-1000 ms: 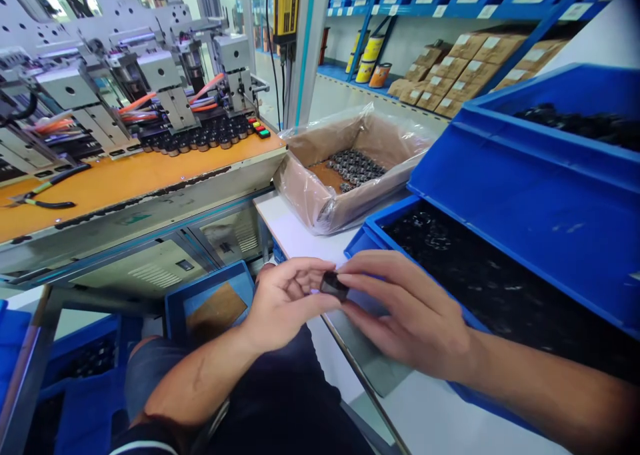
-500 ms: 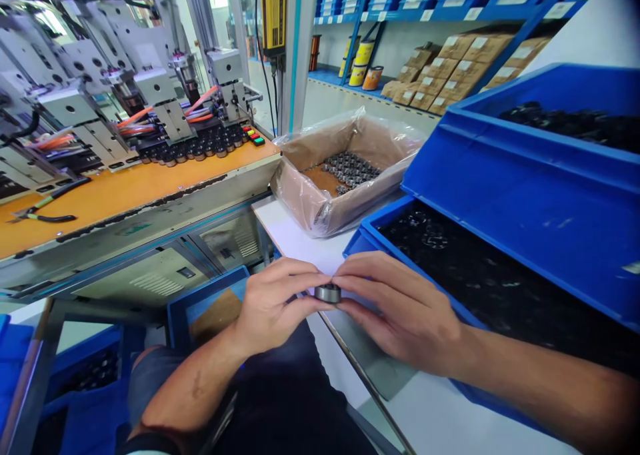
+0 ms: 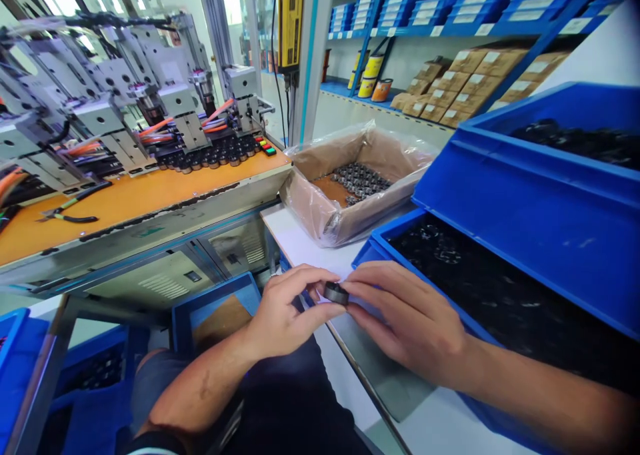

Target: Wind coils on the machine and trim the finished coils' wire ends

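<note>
Between my hands, in front of my lap, is a small dark grey metal ring [image 3: 336, 294] with a black upper edge or insert. My left hand [image 3: 285, 312] pinches its left side, thumb below and index finger curled above. From the right, my right hand [image 3: 407, 315] has its fingertips and thumb closed at the ring's right edge. The ring tilts slightly, and my fingers hide part of its rim. Just beyond my right hand lies a blue bin [image 3: 380, 242] filled with small black parts [image 3: 480, 275].
A plastic-lined carton [image 3: 320, 215] with several metal rings [image 3: 363, 180] stands on the white table [image 3: 280, 225]. Above the near bin sits another blue bin [image 3: 520, 195]. At left, an orange bench [image 3: 150, 205] carries a machine [image 3: 185, 102], black-topped parts [image 3: 215, 154] and pliers [image 3: 75, 205].
The ring has gone from level to slightly tilted between my fingers. My left index finger has lifted and curled, showing more of the ring's side. The whole view has shifted slightly.
</note>
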`<state>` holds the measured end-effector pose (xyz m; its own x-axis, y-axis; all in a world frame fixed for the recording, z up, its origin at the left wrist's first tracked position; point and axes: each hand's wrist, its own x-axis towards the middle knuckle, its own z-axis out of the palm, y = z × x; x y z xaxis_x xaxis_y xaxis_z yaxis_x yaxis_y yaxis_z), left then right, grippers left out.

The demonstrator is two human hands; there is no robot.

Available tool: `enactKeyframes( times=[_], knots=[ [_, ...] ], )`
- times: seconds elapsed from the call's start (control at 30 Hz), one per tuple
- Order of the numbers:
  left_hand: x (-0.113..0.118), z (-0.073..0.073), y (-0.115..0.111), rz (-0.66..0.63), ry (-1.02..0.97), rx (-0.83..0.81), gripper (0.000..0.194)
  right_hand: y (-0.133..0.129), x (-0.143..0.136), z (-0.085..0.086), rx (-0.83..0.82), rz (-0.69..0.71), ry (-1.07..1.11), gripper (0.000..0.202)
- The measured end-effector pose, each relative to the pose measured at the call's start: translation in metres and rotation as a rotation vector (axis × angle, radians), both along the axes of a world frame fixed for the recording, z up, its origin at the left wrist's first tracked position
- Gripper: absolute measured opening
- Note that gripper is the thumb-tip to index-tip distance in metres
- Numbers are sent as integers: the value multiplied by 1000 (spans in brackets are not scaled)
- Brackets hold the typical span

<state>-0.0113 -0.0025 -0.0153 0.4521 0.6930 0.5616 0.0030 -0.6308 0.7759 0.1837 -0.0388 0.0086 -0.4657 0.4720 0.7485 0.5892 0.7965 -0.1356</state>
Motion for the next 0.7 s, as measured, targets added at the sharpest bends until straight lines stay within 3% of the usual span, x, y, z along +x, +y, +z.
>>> enactKeyframes(
  times=[0.17,0.33,0.4,0.6,0.7],
  knots=[
    [0,1,2,-30,-35,78,29,0,0,0,40,-4,11,27],
    [1,-4,3,-305,-205,-378,28,-3,0,4,17,-45,77,26],
    [1,-5,2,-363,-232,-425,29,-3,0,4,-1,-28,86,25],
    [-2,-1,-3,-82,-1,-99,30,-3,0,3,-23,7,76,28],
    [-11,9,11,40,69,-51,24,-3,0,3,-13,-43,34,27]
  ],
)
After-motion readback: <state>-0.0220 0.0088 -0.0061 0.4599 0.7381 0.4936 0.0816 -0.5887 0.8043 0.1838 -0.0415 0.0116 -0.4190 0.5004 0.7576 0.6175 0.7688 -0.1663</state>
